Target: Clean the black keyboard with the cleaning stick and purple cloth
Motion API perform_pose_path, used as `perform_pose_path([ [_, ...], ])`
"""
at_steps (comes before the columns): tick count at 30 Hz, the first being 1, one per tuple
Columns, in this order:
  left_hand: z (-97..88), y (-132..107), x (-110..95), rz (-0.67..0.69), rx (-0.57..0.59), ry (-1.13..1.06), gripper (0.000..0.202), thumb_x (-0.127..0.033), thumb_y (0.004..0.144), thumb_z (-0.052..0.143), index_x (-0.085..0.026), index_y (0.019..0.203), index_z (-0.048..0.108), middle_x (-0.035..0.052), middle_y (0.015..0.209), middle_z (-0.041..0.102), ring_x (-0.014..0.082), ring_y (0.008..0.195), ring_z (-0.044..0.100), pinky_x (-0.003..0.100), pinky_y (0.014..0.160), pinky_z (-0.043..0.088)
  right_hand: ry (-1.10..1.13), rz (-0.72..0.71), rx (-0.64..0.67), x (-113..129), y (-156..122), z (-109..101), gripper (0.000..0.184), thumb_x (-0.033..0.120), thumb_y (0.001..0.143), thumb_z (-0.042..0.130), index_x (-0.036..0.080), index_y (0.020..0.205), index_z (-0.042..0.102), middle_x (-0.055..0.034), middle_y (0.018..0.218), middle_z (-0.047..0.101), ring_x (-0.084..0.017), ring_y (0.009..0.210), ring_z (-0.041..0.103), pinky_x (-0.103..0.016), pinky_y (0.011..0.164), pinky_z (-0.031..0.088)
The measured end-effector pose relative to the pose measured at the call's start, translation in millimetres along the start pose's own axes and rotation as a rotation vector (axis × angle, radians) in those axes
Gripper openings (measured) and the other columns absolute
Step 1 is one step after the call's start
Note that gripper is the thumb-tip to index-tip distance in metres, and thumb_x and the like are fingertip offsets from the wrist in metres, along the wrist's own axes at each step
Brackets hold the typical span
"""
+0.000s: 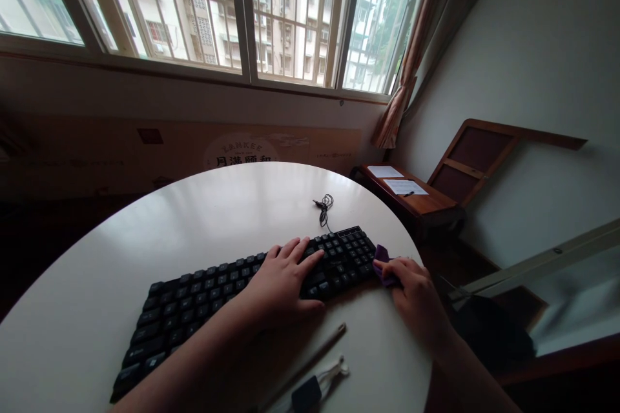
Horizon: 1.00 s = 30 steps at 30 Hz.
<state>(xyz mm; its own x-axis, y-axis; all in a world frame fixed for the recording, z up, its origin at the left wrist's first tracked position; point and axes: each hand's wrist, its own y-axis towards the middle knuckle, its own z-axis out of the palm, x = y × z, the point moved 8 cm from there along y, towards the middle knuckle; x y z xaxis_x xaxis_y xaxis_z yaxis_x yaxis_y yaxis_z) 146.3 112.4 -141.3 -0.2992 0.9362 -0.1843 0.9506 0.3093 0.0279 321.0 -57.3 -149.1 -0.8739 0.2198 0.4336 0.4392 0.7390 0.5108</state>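
Note:
A black keyboard (203, 293) lies at a slant across the white round table (194, 213). My left hand (283, 274) rests flat on its keys, fingers spread, covering part of the middle. At the keyboard's right end, my right hand (407, 281) pinches a small purple cloth (382, 258) against the edge by the number keys. The keyboard's cable (323, 208) is bundled behind it on the table. In front of the keyboard lie a thin stick-like tool (314, 358) and a white item with a dark band (307, 393), whose kind I cannot make out.
Beyond the table's right edge stands a wooden chair or bench (431, 203) with papers (404, 187) and a pen on it. A barred window (290, 19) fills the far wall, with a curtain (404, 90) at its right. A large printed cardboard panel (184, 139) is below the window.

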Motion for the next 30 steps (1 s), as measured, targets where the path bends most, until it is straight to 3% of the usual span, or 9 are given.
perform_pose_path([
  [4,0.3,0,0,0.005,-0.008,-0.007,0.092,-0.069,0.070,0.062,-0.033,0.149,0.031,0.0092,0.159,0.020,0.0377,0.144,0.017,0.057,0.113,0.017,0.091,-0.001,-0.015,11,0,5,0.031,0.003,0.074,0.044,0.024,0.088,0.063,-0.0061,0.103,0.066,-0.025,0.097,0.059,-0.039,0.088,0.044],
  [10,0.7,0,0,0.003,-0.008,0.008,0.093,-0.071,0.070,0.061,-0.034,0.149,0.031,0.0093,0.159,0.019,0.0371,0.144,0.018,0.056,0.113,0.018,-0.059,-0.085,0.048,38,-4,14,0.040,0.001,0.073,0.047,0.025,0.097,0.067,-0.0067,0.107,0.065,-0.025,0.103,0.057,-0.040,0.088,0.040],
  [18,1.2,-1,1,0.002,-0.008,-0.008,0.093,-0.070,0.069,0.063,-0.034,0.149,0.031,0.0085,0.159,0.020,0.0370,0.144,0.017,0.056,0.114,0.016,-0.163,-0.057,0.015,18,-5,4,0.038,0.005,0.078,0.049,0.029,0.099,0.069,-0.0066,0.112,0.065,-0.026,0.115,0.055,-0.044,0.092,0.039],
  [25,0.4,0,0,-0.007,-0.011,-0.004,0.093,-0.069,0.068,0.064,-0.034,0.148,0.032,0.0088,0.159,0.021,0.0379,0.144,0.018,0.057,0.113,0.017,-0.083,-0.144,0.058,45,-5,17,0.045,0.000,0.077,0.044,0.029,0.102,0.068,-0.0050,0.105,0.069,-0.026,0.121,0.052,-0.044,0.094,0.039],
  [30,-0.2,-1,0,0.001,-0.017,-0.006,0.093,-0.069,0.069,0.063,-0.034,0.148,0.032,0.0087,0.159,0.019,0.0376,0.144,0.017,0.057,0.113,0.017,-0.027,-0.145,0.088,38,-2,15,0.043,0.001,0.078,0.047,0.029,0.102,0.068,-0.0045,0.105,0.068,-0.027,0.119,0.054,-0.044,0.095,0.041],
])
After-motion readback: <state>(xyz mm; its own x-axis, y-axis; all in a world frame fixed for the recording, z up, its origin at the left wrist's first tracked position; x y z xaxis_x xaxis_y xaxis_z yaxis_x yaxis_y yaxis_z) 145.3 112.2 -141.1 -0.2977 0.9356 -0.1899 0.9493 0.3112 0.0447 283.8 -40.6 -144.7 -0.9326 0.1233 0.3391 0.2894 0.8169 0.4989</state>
